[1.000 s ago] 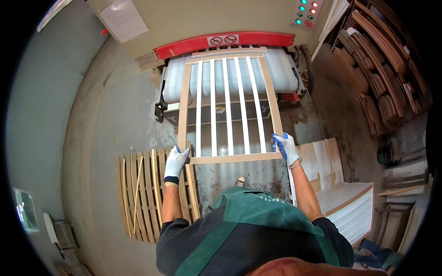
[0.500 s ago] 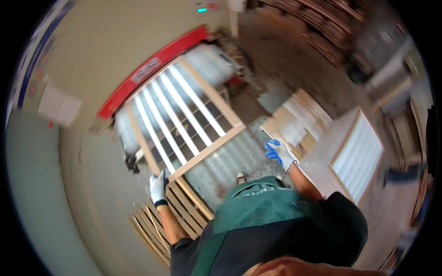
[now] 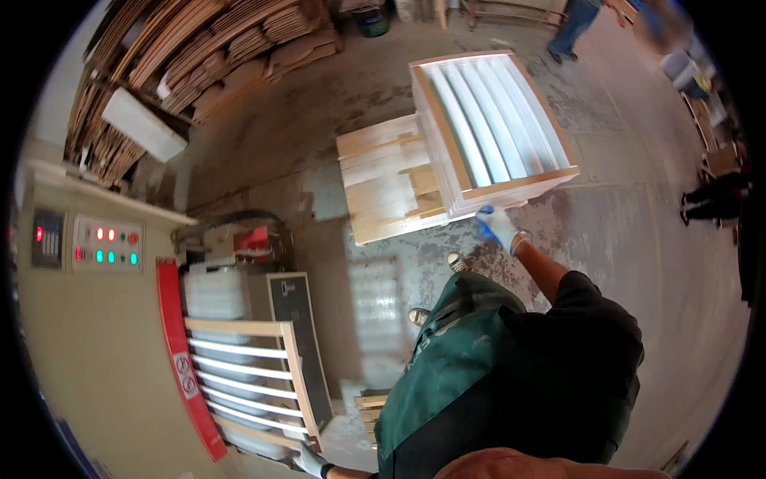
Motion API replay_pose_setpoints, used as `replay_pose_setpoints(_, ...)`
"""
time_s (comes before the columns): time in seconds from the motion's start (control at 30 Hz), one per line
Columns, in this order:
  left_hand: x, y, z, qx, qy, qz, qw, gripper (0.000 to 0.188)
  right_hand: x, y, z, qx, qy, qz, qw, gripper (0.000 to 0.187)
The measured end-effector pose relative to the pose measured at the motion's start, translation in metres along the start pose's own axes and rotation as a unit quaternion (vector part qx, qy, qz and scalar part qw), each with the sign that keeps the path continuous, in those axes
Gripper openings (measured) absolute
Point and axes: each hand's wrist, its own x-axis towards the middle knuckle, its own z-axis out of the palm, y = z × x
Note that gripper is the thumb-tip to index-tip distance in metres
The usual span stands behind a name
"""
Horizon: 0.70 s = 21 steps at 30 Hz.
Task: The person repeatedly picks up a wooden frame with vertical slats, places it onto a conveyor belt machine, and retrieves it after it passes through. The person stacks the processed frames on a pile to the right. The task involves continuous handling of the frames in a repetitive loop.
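At the lower left my left hand (image 3: pixel 309 461), in a white glove, is closed at the near corner of a slatted wooden frame (image 3: pixel 295 367). This frame has pale wood edges and several white slats, and its far end lies under the red bar (image 3: pixel 185 359) of a beige machine. My right hand (image 3: pixel 499 228), gloved in white with blue fingertips, holds nothing. Its fingers are apart and slightly bent, just below the near corner of a stack of similar frames (image 3: pixel 523 182). Whether they touch the stack I cannot tell.
The stack stands on a wooden pallet (image 3: pixel 375 176). A control panel (image 3: pixel 108 243) with lit buttons is on the machine (image 3: pixel 88 335). Piled flat boards (image 3: pixel 239 40) fill the far left. Another person's legs (image 3: pixel 576 28) show at the far right. Wooden slats (image 3: pixel 371 411) lie near my feet.
My view has swung right, bringing the stack to the middle and the machine to the left. My right hand is now beside the stack's corner. My left hand remains at the slatted frame's corner.
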Motion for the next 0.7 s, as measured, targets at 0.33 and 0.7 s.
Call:
replay_pose_setpoints(0.33,-0.208,0.277,0.327,0.077,-0.405,0.064,0.909,0.04,0.085,-0.056,-0.199,-0.429,0.384,0.127,0.808,0.064)
replay_pose_setpoints(0.7,-0.342,0.242,0.669,0.213,-0.665,0.202,0.687,0.052,0.112,-0.037,-0.24,-0.491,0.362,0.079,0.789,0.087)
